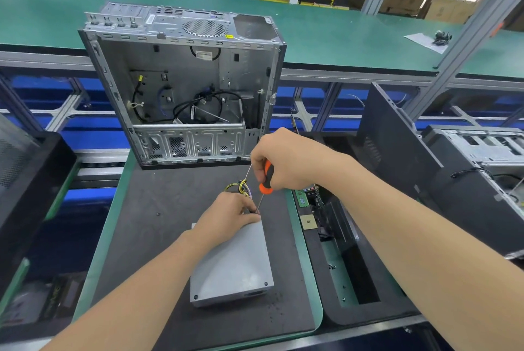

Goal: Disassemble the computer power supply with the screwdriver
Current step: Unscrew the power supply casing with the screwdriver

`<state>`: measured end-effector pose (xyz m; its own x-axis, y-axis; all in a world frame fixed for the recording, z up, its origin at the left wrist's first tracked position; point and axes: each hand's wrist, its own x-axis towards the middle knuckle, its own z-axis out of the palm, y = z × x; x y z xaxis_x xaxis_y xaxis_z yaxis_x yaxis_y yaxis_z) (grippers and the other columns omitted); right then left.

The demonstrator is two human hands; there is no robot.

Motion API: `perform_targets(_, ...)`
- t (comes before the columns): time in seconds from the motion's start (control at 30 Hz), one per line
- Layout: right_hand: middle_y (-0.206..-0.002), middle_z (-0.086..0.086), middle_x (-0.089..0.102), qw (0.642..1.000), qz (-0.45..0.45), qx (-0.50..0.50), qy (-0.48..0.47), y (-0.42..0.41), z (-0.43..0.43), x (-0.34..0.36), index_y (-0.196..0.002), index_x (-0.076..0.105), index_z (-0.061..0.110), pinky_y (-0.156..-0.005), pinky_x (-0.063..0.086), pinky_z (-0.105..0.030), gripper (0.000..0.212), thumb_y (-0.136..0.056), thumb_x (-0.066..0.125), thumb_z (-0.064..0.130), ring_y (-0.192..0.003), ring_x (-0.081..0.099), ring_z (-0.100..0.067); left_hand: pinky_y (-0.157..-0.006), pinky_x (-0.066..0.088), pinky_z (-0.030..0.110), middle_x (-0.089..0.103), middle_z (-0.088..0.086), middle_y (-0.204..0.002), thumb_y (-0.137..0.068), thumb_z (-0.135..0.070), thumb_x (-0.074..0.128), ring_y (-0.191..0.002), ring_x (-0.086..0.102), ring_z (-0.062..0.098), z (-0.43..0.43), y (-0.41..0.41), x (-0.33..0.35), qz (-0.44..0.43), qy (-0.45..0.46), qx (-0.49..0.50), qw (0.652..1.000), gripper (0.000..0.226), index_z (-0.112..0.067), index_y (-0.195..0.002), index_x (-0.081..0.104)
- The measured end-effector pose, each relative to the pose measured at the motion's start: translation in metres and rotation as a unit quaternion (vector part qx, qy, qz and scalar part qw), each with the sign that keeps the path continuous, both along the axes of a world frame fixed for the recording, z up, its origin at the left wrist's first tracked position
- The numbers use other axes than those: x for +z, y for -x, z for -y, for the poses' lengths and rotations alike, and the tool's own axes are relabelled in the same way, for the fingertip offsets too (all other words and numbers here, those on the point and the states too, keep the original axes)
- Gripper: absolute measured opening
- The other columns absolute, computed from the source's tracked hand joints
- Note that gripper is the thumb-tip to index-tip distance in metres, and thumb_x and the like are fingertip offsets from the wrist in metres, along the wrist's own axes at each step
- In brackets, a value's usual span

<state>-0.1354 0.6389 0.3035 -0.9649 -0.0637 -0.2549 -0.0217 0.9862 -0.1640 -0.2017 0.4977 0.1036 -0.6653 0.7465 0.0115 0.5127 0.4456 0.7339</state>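
Power supply (232,262) sits flat on the black mat (158,237), 6 o'clock in view, table (305,265) under it.

Step in hand, my read: backing out a lid screw at the far right corner, 1 o'clock on the unit. Right hand (286,163) is wrapped tight round the screwdriver (266,180) handle, shaft angled down to that corner. Left hand (229,214) is clamped over the unit's far end, fingers curled beside the tip. The screw head itself is hidden by the fingers.

Next move needs:
- tip seated square, downward pressure, left hand holding the box steady
- catching the screw before it rolls
- then the near corners

Count:
- power supply: 1
- screwdriver: 1
- hands: 2, both busy
- screw heads showing in the lid: 2, at the unit's 5 and 7 o'clock corners
- loose dark speck on the mat at 9 o'clock of the unit: 1 (158,213), probably a screw
- cable bundle (242,187): 1, at the unit's 12 o'clock end
- gutted computer case (184,81): 1, upright at 12 o'clock
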Motion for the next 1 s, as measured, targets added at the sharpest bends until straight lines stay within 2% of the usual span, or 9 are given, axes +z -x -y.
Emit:
perform_targets(0.1, -0.092, 0.008, 0.066, 1.0, 0.005, -0.012, 0.01, -0.001, -0.003, 0.002, -0.082, 0.074, 0.023, -0.055, 0.045, -0.022, 0.017, -0.078, 0.075, 0.006, -0.077, 0.061, -0.008, -0.056, 0.036, 0.023, 0.051, -0.015, -0.061, -0.09, -0.038, 0.079, -0.063, 0.051, 0.001, 0.001, 0.001, -0.002, -0.024, 0.016, -0.011, 1.0, 0.014, -0.026, -0.085, 0.074)
perform_targets(0.3, -0.091, 0.007, 0.067, 0.999, 0.01, -0.028, 0.011, -0.002, -0.004, 0.005, -0.083, 0.073, 0.024, -0.054, 0.048, -0.025, 0.019, -0.077, 0.075, 0.006, -0.073, 0.063, -0.009, -0.065, 0.034, 0.007, 0.057, -0.027, -0.067, -0.095, -0.035, 0.074, -0.069, 0.054, -0.01, 0.004, 0.0, -0.001, -0.067, 0.023, -0.049, 0.996, 0.014, -0.021, -0.092, 0.075)
perform_targets(0.37, -0.081, 0.009, 0.065, 0.999, 0.005, -0.032, 0.006, -0.001, -0.005, 0.007, -0.081, 0.071, 0.024, -0.05, 0.043, -0.022, 0.018, -0.076, 0.077, 0.008, -0.069, 0.062, -0.009, -0.068, 0.034, 0.007, 0.061, -0.023, -0.078, -0.097, -0.033, 0.071, -0.07, 0.054, -0.011, 0.005, 0.0, 0.0, -0.079, 0.029, -0.06, 0.995, 0.013, -0.021, -0.095, 0.077)
perform_targets(0.43, -0.076, 0.011, 0.064, 0.999, -0.006, -0.032, -0.002, 0.0, -0.006, 0.009, -0.081, 0.072, 0.023, -0.055, 0.048, -0.025, 0.017, -0.076, 0.078, 0.008, -0.073, 0.064, -0.013, -0.073, 0.038, 0.009, 0.064, -0.02, -0.086, -0.098, -0.029, 0.068, -0.073, 0.054, -0.012, 0.006, 0.001, 0.001, -0.102, 0.033, -0.073, 0.992, 0.013, -0.02, -0.097, 0.077)
perform_targets(0.53, -0.075, 0.012, 0.062, 0.999, -0.011, -0.034, -0.009, 0.002, -0.007, 0.009, -0.081, 0.073, 0.021, -0.057, 0.048, -0.026, 0.015, -0.077, 0.078, 0.008, -0.073, 0.063, -0.011, -0.088, 0.047, 0.026, 0.069, -0.013, -0.101, -0.102, -0.032, 0.061, -0.089, 0.058, 0.0, 0.006, -0.001, 0.002, -0.13, 0.063, -0.087, 0.986, 0.018, -0.02, -0.102, 0.074)
perform_targets(0.63, -0.078, 0.012, 0.061, 0.999, -0.004, -0.037, -0.008, 0.001, -0.008, 0.006, -0.083, 0.072, 0.021, -0.05, 0.04, -0.022, 0.014, -0.08, 0.077, 0.009, -0.066, 0.058, -0.005, -0.087, 0.046, 0.023, 0.069, -0.011, -0.11, -0.104, -0.036, 0.059, -0.101, 0.061, 0.007, 0.006, -0.001, 0.0, -0.134, 0.066, -0.082, 0.985, 0.021, -0.02, -0.107, 0.073)
perform_targets(0.77, -0.082, 0.012, 0.059, 0.999, 0.002, -0.034, 0.002, -0.001, -0.006, 0.001, -0.083, 0.071, 0.021, -0.036, 0.033, -0.012, 0.014, -0.08, 0.08, 0.011, -0.05, 0.057, 0.002, -0.074, 0.04, 0.017, 0.065, -0.023, -0.087, -0.096, -0.031, 0.073, -0.076, 0.056, -0.004, 0.008, 0.0, 0.001, -0.053, 0.024, -0.055, 0.997, 0.012, -0.021, -0.102, 0.079)
perform_targets(0.83, -0.084, 0.013, 0.059, 1.0, -0.001, -0.03, 0.0, -0.001, -0.004, -0.001, -0.084, 0.072, 0.022, -0.042, 0.037, -0.015, 0.014, -0.079, 0.081, 0.013, -0.058, 0.056, -0.001, -0.065, 0.038, 0.012, 0.059, -0.028, -0.068, -0.093, -0.023, 0.076, -0.065, 0.054, -0.001, 0.011, 0.003, 0.0, -0.018, 0.004, -0.045, 0.999, 0.007, -0.025, -0.098, 0.081)
perform_targets(1.0, -0.09, 0.007, 0.068, 1.0, -0.005, -0.027, 0.002, 0.002, 0.001, -0.004, -0.086, 0.073, 0.021, -0.054, 0.05, -0.022, 0.014, -0.078, 0.08, 0.011, -0.074, 0.062, -0.008, -0.057, 0.037, 0.015, 0.053, -0.006, -0.056, -0.093, -0.018, 0.073, -0.058, 0.046, 0.012, 0.014, 0.008, -0.003, -0.004, -0.015, -0.028, 0.999, 0.018, -0.034, -0.091, 0.082)
